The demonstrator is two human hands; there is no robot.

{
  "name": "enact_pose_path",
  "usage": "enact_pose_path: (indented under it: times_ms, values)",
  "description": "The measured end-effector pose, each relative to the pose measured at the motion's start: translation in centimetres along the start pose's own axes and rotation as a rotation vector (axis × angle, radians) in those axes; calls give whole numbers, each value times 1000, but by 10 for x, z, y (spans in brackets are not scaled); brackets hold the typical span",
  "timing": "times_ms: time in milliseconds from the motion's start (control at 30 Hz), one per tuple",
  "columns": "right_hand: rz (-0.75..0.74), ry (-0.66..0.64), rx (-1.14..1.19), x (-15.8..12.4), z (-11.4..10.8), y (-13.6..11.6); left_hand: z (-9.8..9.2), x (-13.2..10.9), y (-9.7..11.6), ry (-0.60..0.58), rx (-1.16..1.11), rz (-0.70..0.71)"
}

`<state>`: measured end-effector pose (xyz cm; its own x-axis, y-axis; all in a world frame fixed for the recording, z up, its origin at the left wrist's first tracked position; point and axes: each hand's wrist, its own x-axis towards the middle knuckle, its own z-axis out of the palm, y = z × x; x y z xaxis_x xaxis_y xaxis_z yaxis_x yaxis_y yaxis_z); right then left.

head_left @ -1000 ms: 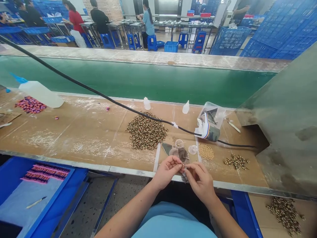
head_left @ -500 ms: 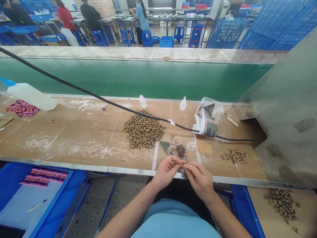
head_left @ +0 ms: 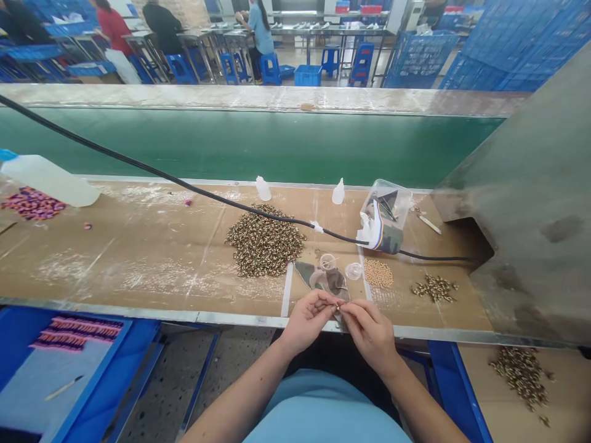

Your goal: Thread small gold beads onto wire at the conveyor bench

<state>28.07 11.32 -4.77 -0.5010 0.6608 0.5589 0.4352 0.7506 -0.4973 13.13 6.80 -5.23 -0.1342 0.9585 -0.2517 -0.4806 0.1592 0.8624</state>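
Close to the table's front edge, my left hand point(head_left: 308, 320) and my right hand point(head_left: 369, 329) meet fingertip to fingertip. Pinched between them is a small dark-and-gold piece point(head_left: 338, 307), too small to make out fully; both hands grip it. Just beyond my fingers lies a camouflage cloth point(head_left: 327, 280). On and beside it stand a small clear round cup point(head_left: 327, 262) and a second clear cup point(head_left: 354, 271). A large heap of small gold-and-dark pieces point(head_left: 265, 241) lies to the left. Right of the cups are tan beads point(head_left: 378, 273) and a smaller pile of similar pieces point(head_left: 434, 288).
A black cable point(head_left: 184, 183) crosses above the table. Two white dropper bottles point(head_left: 263, 189) and a clear plastic box point(head_left: 386, 200) stand toward the back. A metal panel point(head_left: 549, 203) borders the right. Blue trays point(head_left: 99, 394) sit below the front edge. A green conveyor belt point(head_left: 231, 144) runs behind.
The whole view has shifted slightly, with things sitting a little further left. Both hands stay together on the small piece, with hardly any visible finger movement.
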Motion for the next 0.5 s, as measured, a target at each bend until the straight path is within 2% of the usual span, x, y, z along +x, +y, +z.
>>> enact_pose_path:
  times_ms: [300,400,500]
  values:
    - [108,-9,65,-1,-2,3,-2,-4,1,68,52,-10]
    - [158,9,18,-1,-4,9,-9,-7,7,114,80,6]
    - [144,10,-28,2,-3,10,-23,-9,15,171,158,77]
